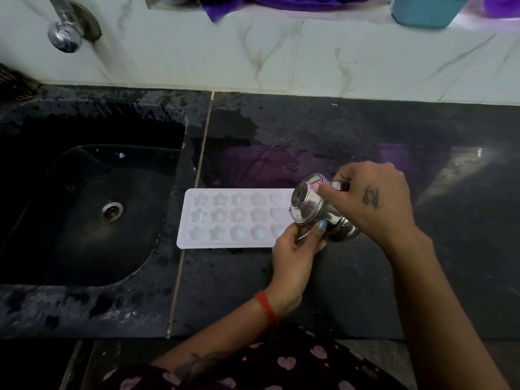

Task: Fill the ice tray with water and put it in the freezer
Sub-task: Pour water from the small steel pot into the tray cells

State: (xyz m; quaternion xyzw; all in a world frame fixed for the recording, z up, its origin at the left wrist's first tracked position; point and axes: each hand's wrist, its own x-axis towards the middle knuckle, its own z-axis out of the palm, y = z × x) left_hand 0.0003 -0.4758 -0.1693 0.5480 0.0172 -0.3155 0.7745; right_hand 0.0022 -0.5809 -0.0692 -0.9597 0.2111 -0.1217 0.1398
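A white ice tray [225,218] with star and flower shaped cells lies flat on the dark stone counter [351,277], just right of the sink. Its right end is hidden behind a small steel pot [312,209]. The pot is tipped on its side over that end, its base facing left toward the camera. My right hand [374,201] grips the pot from the right, thumb pressed on its body. My left hand [295,249] holds the tray's near right corner, fingers curled at the edge under the pot. Whether water is pouring cannot be made out.
A black sink [92,209] with a steel drain fills the left. A chrome tap [66,32] juts from the marble wall above it. Wet patches spread over the counter behind the tray. A teal tub [425,9] and purple cloth [281,1] sit on the ledge.
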